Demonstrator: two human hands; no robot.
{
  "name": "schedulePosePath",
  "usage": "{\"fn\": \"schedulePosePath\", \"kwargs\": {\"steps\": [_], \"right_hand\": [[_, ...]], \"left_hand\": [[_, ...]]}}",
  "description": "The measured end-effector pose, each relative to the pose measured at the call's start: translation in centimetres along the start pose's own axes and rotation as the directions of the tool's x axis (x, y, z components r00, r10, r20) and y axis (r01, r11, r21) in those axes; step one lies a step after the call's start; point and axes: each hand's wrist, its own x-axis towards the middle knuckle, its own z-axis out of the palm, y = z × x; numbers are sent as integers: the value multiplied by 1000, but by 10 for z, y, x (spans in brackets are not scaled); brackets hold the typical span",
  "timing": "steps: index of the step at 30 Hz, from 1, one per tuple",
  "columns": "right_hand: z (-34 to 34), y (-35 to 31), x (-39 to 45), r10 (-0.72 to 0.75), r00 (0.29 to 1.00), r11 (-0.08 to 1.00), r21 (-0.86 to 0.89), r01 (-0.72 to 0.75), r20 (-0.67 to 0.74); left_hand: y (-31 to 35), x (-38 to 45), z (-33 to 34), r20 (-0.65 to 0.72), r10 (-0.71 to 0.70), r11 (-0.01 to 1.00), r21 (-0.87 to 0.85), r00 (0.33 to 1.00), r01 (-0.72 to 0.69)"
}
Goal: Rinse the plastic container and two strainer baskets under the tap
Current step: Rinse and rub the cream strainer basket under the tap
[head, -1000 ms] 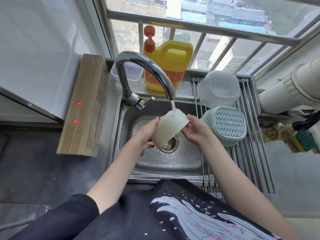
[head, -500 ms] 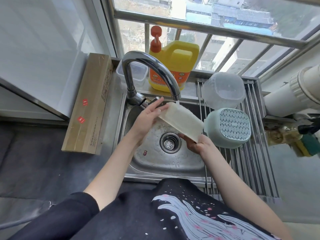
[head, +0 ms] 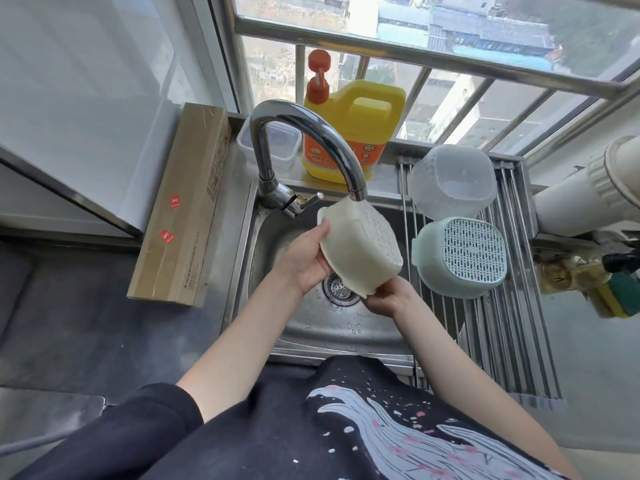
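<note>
1. Head view: steel sink (head: pixel 263 289) under a barred window, with a grey tabletop (head: pixel 86 306) to its left carrying a long carton (head: pixel 180 206). A yellow soap jug (head: pixel 349 129) stands behind the tap (head: pixel 311 133).
2. I see my left hand (head: pixel 304 258) curled round the near wall of the white strainer (head: pixel 360 247), thumb up along its side; my right hand (head: pixel 384 299) pinches its lower rim. It is tilted, mesh base facing right, top edge just under the spout.
3. On the rack (head: pixel 502 341) to the right, the clear container (head: pixel 450 181) and the green strainer (head: pixel 460 254) lie upside down, touching.
4. Risk, as I judge it: wet plastic held by a thin pinch could slip into the sink. Water striking the slanted wall may spray toward the carton.
5. I cannot tell whether water is flowing.
</note>
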Motion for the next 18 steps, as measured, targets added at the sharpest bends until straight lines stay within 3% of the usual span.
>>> {"fn": "schedulePosePath", "kwargs": {"steps": [4, 9, 12, 18], "right_hand": [[1, -9, -2, -44, 992, 999, 19, 42, 119], [15, -20, -17, -69, 958, 988, -111, 103, 278], [17, -21, -19, -127, 956, 973, -153, 171, 263], [14, -26, -14, -364, 840, 916, -7, 400, 402]], "left_hand": [[-6, 3, 2, 22, 88, 995, 53, 996, -89], [-13, 8, 7, -166, 328, 868, 442, 930, -227], [-10, 11, 7, -99, 441, 807, 477, 892, -347], [-9, 16, -2, 82, 386, 756, 542, 919, -366]]}}
